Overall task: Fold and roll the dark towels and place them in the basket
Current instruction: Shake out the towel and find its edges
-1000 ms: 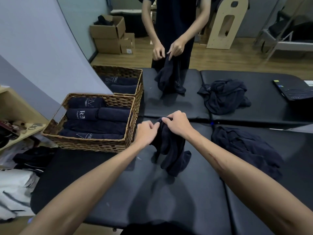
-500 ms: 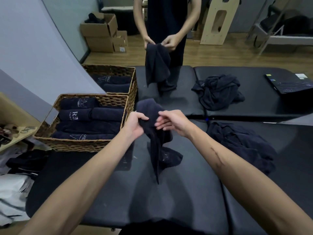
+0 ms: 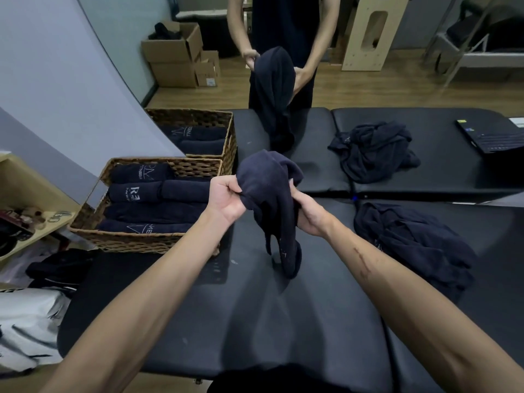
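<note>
A dark navy towel [image 3: 269, 194] hangs crumpled above the black padded table [image 3: 255, 321], its lower end touching the surface. My left hand [image 3: 226, 198] grips its upper left edge. My right hand [image 3: 307, 212] holds it from the right, partly under the cloth. Left of my hands stands a wicker basket [image 3: 136, 239] with several rolled dark towels [image 3: 158, 211] in it. A heap of loose dark towels [image 3: 411, 242] lies to my right.
A second wicker basket [image 3: 224, 120] with rolled towels sits behind the first. Across the table a person holds up another dark towel [image 3: 272, 89]. A further towel heap [image 3: 374, 148] and a laptop [image 3: 493, 137] lie on the far table. Cardboard boxes [image 3: 175, 55] stand by the wall.
I have lifted the towel higher off the table and spread my hands apart along its top edge. The person opposite has raised their towel too.
</note>
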